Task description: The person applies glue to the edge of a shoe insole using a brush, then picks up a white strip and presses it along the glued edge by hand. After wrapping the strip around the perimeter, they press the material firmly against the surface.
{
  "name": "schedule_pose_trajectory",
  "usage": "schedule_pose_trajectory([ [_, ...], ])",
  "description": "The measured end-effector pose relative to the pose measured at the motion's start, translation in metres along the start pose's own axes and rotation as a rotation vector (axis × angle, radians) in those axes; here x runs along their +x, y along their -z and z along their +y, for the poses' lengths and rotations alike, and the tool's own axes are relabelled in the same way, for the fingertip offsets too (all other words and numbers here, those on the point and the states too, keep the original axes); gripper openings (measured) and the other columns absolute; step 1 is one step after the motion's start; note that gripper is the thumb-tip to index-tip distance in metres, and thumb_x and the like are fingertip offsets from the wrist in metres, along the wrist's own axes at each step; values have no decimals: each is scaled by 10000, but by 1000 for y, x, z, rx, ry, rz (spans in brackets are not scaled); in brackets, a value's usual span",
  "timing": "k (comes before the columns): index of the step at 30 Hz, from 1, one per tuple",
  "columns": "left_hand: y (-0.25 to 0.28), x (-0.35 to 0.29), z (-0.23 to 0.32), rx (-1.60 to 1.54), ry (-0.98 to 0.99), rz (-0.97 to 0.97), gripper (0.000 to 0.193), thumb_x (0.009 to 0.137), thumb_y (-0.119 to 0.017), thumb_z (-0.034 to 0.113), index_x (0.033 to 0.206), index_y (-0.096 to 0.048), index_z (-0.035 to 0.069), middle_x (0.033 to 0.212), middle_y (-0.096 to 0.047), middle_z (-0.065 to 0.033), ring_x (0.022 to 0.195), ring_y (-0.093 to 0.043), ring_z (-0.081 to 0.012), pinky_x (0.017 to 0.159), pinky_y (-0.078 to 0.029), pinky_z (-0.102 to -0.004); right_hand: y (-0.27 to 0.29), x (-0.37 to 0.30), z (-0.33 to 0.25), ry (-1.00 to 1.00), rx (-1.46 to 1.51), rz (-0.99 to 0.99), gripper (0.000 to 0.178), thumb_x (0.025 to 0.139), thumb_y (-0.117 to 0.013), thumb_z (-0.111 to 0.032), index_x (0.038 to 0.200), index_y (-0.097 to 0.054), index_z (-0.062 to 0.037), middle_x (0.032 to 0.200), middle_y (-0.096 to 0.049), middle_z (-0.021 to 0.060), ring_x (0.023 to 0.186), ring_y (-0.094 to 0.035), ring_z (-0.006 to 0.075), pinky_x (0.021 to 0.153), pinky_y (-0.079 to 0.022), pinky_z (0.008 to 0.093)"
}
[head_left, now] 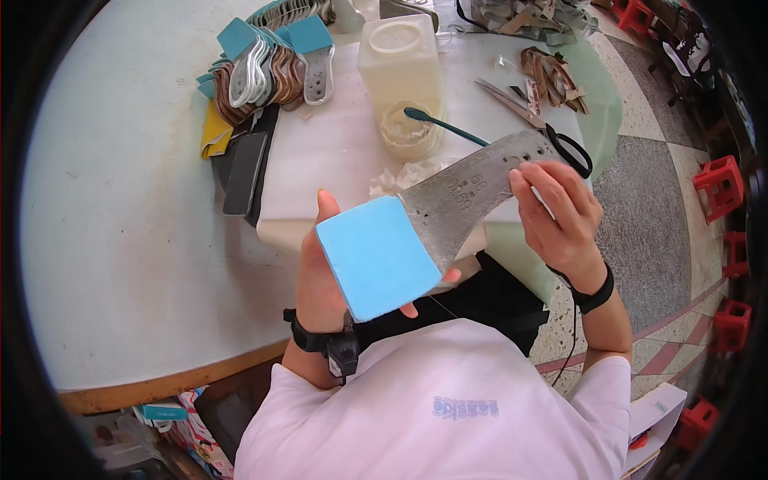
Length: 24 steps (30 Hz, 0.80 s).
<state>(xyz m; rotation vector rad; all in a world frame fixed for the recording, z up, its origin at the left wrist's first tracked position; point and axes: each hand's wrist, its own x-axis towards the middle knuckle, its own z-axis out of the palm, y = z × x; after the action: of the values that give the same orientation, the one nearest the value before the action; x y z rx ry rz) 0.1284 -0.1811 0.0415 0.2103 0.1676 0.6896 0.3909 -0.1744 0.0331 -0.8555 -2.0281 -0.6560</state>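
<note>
The two hands are apart from each other but both on one piece, a grey insole [468, 192] held above the near edge of the white-covered worktop [312, 188]. The left hand [320, 276] supports its near end from beneath, thumb up at one side and fingertips showing at the other; a blue foam pad [380, 258] covers that end. The right hand [560, 212] pinches the far end, where small holes show, between thumb and fingers.

The step in hand looks like lining up or checking the pad on the insole; whether the two are bonded I cannot tell. The next move likely calls for keeping the padded end supported so that the pad does not slip.

Beyond the insole stands a round tub [410, 132] with pale, glue-like paste inside and caked on its rim. A teal-handled brush [448, 126] lies across it; whether its tip is wet is unclear. Right behind is a tall translucent jug [400, 68], a cloudy yellowish content showing through its wall. Crumpled tissue [404, 174] lies by the tub.

Farther right are opened scissors [512, 104] and brown scraps [552, 80], with a clear plastic bag [532, 18] of offcuts behind. At far left sit stacked insoles [280, 72], some with blue pads.
</note>
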Motion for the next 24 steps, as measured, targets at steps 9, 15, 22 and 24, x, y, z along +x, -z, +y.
schedule_pose_trajectory([
  [9, -13, 20, -4, 332, 58, 109, 1123, 678, -540, 731, 1377, -170, -66, 1257, -334, -401, 901, -545, -537, 590, -549, -532, -3, 5, 13, -131, -39, -10, 246, 669, -673, 40, 912, -663, 1, 983, -595, 116, 874, -588, 258, 781, -490, 393],
  [15, 15, 6, 43, 309, -100, -150, 1003, 684, -745, 341, 1388, -143, -43, 1392, -82, -351, 1083, -431, -521, 756, -537, -533, -23, 15, 6, -472, 264, 304, 309, 762, -636, 24, 1069, -616, -2, 1104, -557, 142, 948, -565, 250, 790, -460, 294],
  [22, 20, 2, 32, 436, -251, 57, 916, 675, -705, 302, 1366, -221, -57, 1378, -143, -370, 1047, -473, -501, 697, -555, -474, -35, -4, -13, -582, 496, 90, 288, 759, -641, 35, 1042, -625, -16, 1068, -559, 135, 890, -584, 219, 753, -466, 271],
  [24, 22, -4, 24, 434, -257, 130, 928, 653, -689, 304, 1361, -219, -69, 1357, -189, -377, 1017, -491, -502, 671, -558, -471, -33, -10, -13, -622, 514, 88, 267, 774, -639, 25, 1039, -624, -8, 1064, -563, 134, 886, -589, 211, 759, -466, 266],
])
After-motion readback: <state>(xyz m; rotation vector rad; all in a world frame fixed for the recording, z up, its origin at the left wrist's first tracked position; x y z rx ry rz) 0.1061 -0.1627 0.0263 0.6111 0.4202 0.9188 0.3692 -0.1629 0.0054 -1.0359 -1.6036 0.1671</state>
